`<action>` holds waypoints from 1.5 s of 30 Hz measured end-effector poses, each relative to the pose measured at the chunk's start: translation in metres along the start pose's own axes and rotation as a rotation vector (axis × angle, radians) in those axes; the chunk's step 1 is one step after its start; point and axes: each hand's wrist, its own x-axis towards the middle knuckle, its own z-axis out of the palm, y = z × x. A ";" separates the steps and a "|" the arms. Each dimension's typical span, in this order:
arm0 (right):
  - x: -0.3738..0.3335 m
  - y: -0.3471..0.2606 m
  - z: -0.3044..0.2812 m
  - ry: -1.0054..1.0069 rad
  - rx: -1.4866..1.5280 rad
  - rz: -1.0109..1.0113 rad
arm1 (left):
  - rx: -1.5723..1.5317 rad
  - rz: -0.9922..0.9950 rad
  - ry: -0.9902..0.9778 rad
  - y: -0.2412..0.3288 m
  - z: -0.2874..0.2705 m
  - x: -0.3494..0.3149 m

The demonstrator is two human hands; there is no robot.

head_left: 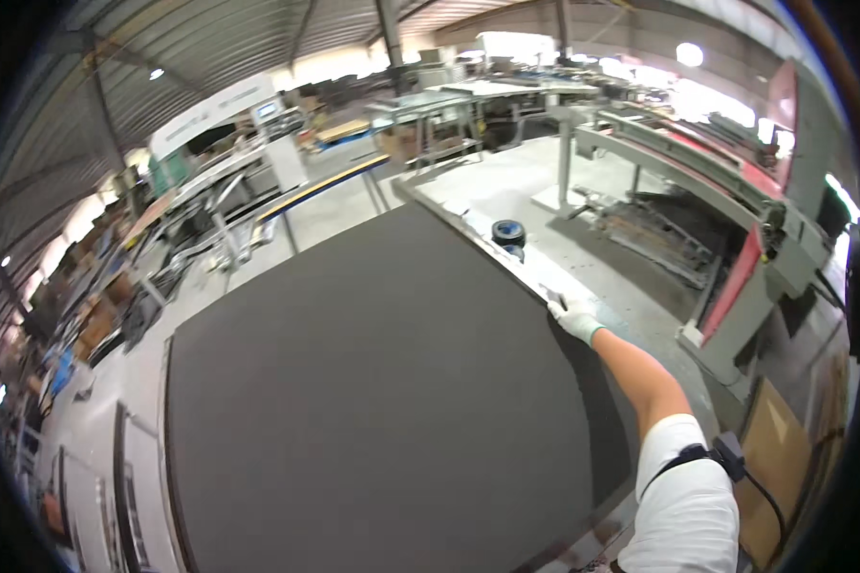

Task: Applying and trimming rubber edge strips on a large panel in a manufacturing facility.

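Note:
A large flat dark grey panel (373, 382) fills the middle of the view, with a thin frame-like rim along its sides. My right hand (575, 318), in a white glove, reaches to the panel's right edge. Its fingers look closed around a small thin object at that edge, too small to make out. The arm comes in from the lower right, in a white sleeve with a black strap and a small device on it. My left hand does not show.
Just beyond the right edge stands a blue and black round container (508, 231). A grey machine frame with red parts (736, 277) rises at right, and a brown board (776, 468) leans below it. At left are a yellow-topped rail (323, 186) and metal frames (124, 487).

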 end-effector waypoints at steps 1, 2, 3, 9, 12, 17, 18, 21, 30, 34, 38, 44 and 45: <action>-0.006 -0.016 -0.001 -0.024 -0.024 0.031 | -0.103 0.024 0.007 -0.040 0.003 0.013; -0.013 -0.019 -0.008 -0.008 -0.005 0.028 | -0.083 0.022 -0.029 -0.037 0.001 0.023; -0.016 -0.011 -0.013 0.014 -0.017 0.058 | -0.058 0.024 -0.064 -0.030 0.001 0.027; -0.022 -0.028 -0.023 -0.019 0.005 0.078 | -0.087 0.021 -0.049 -0.010 0.008 0.064; -0.020 -0.035 -0.027 -0.060 0.015 0.068 | -0.220 0.231 0.037 0.023 0.027 0.129; 0.003 0.009 0.000 0.156 0.156 -0.293 | -0.261 0.106 -0.090 -0.019 0.068 0.216; -0.004 -0.002 -0.008 0.090 0.161 -0.241 | -0.305 0.033 -0.103 -0.015 0.066 0.207; -0.010 0.010 -0.025 0.019 0.197 -0.141 | -0.188 -0.043 -0.153 0.024 0.050 0.173; -0.107 0.047 -0.076 -0.110 0.172 -0.025 | -0.456 -0.070 -0.046 -0.135 0.058 0.116; -0.159 0.056 -0.099 -0.250 0.085 0.062 | -0.410 -0.147 -0.045 -0.169 0.035 0.071; -0.246 0.064 -0.138 -0.126 0.020 0.070 | -0.553 -0.132 -0.136 -0.174 0.014 0.014; -0.256 0.112 -0.120 0.063 0.079 -0.244 | 0.300 0.187 0.126 -0.152 0.040 -0.015; -0.267 0.102 -0.128 0.057 0.113 -0.191 | 0.462 0.174 0.057 -0.098 0.036 -0.038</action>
